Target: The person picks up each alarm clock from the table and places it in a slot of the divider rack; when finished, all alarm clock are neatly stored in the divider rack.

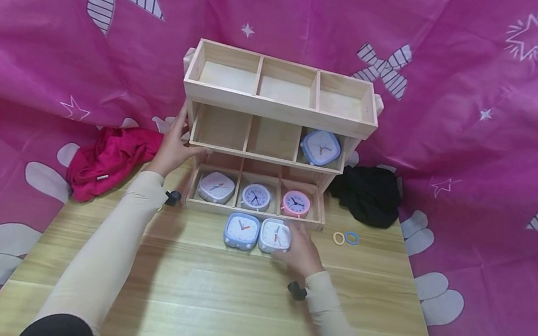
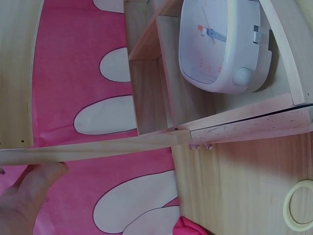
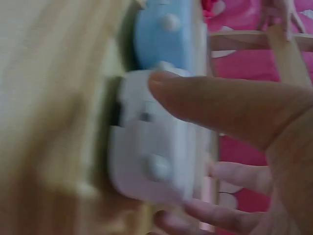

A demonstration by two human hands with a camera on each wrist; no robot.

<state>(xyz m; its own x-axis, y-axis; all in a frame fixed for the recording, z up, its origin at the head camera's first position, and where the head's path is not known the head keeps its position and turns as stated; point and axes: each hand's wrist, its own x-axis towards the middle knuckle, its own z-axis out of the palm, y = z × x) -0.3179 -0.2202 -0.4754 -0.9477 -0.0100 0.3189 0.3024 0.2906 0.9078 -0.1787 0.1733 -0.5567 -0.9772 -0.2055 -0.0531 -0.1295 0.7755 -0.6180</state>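
Observation:
My left hand (image 1: 171, 150) holds the left side of a three-tier wooden shelf (image 1: 277, 110), with the thumb near its front edge. In the left wrist view the thumb lies against a wooden strip (image 2: 112, 148). On the table before the shelf, my right hand (image 1: 304, 254) grips a white square alarm clock (image 1: 275, 236) at its right side. The right wrist view, blurred, shows the thumb over the clock's edge (image 3: 146, 142) and fingers at the far side. A blue square alarm clock (image 1: 241, 231) stands directly left of it.
The bottom tier holds a pale square clock (image 1: 216, 187), a round white clock (image 1: 256, 196) and a round pink clock (image 1: 296, 203). Another blue clock (image 1: 321, 148) sits in the middle tier. Hair ties (image 1: 339, 238), red cloth (image 1: 112, 160) and black cloth (image 1: 368, 196) lie around the shelf.

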